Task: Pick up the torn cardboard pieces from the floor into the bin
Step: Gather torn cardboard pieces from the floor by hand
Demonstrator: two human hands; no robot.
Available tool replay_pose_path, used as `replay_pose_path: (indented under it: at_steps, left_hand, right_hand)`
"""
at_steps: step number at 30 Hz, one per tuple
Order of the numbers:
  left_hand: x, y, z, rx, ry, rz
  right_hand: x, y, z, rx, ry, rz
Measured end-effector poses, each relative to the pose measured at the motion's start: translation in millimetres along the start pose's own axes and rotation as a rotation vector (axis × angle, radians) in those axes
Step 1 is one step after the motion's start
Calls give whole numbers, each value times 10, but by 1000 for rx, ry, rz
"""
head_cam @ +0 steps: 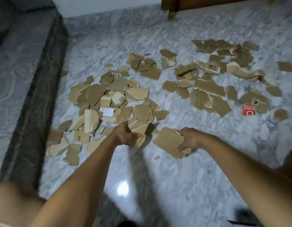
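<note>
Currently: left hand (125, 135) clenched on stacked cardboard scraps (139, 130); right hand (189, 139) grasping flat cardboard piece (169, 141), both loading up per trip. Remaining torn pcs (207, 89) scattered on far marble floor (174, 177). Bin not in view.

1. Two spreads of torn cardboard pieces on the floor (174, 169): left heap (107, 99), right heap (220, 79).
2. Step (19, 79) along the left.
3. Wooden furniture (191, 4) behind.
</note>
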State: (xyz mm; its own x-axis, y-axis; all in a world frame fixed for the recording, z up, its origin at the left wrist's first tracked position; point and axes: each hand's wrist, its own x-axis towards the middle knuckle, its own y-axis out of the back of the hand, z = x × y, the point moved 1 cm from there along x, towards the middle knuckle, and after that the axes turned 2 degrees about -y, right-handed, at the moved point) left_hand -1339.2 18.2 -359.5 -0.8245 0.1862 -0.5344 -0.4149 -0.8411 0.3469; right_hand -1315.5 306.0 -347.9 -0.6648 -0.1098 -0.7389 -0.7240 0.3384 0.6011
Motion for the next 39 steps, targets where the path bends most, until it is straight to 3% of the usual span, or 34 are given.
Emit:
replay_pose_path:
  at_steps: [4,6,8,13,19,26,30,33,36,39]
  left_hand:
    - [-190,410,-499,465,243,6]
    - [-243,498,-761,642,382,78]
    - [-308,523,-951,758,409,119]
    - [-286,541,-1207,769,291,168]
    - [-242,606,-1132,756,262,202]
    - [-173,587,-1144,695,276,157]
    - [-190,587,-1112,676,325,211]
    - [-175,580,-1080,824,303,229]
    - [-142,546,-1142,768,276,204]
    - [-126,565,-1179,703,252,208]
  right_hand:
    - [120,-377,-574,-83,69,-79]
    - [213,-627,-727,-141,72,-37]
    - [296,-851,-793,-182,56,48]
    - [397,-985,-800,-211,-13,170]
    - [528,-957,-795,-117,-62,96]
    - [570,-730,-873,-106,5,-130]
    - [742,-238,-1314,-57,135,11]
    - [932,-148,-1667,-292,192,127]
    - [1117,-342,-1831,-467,211,135]
    - [1192,-527,-1838,-560,285,309]
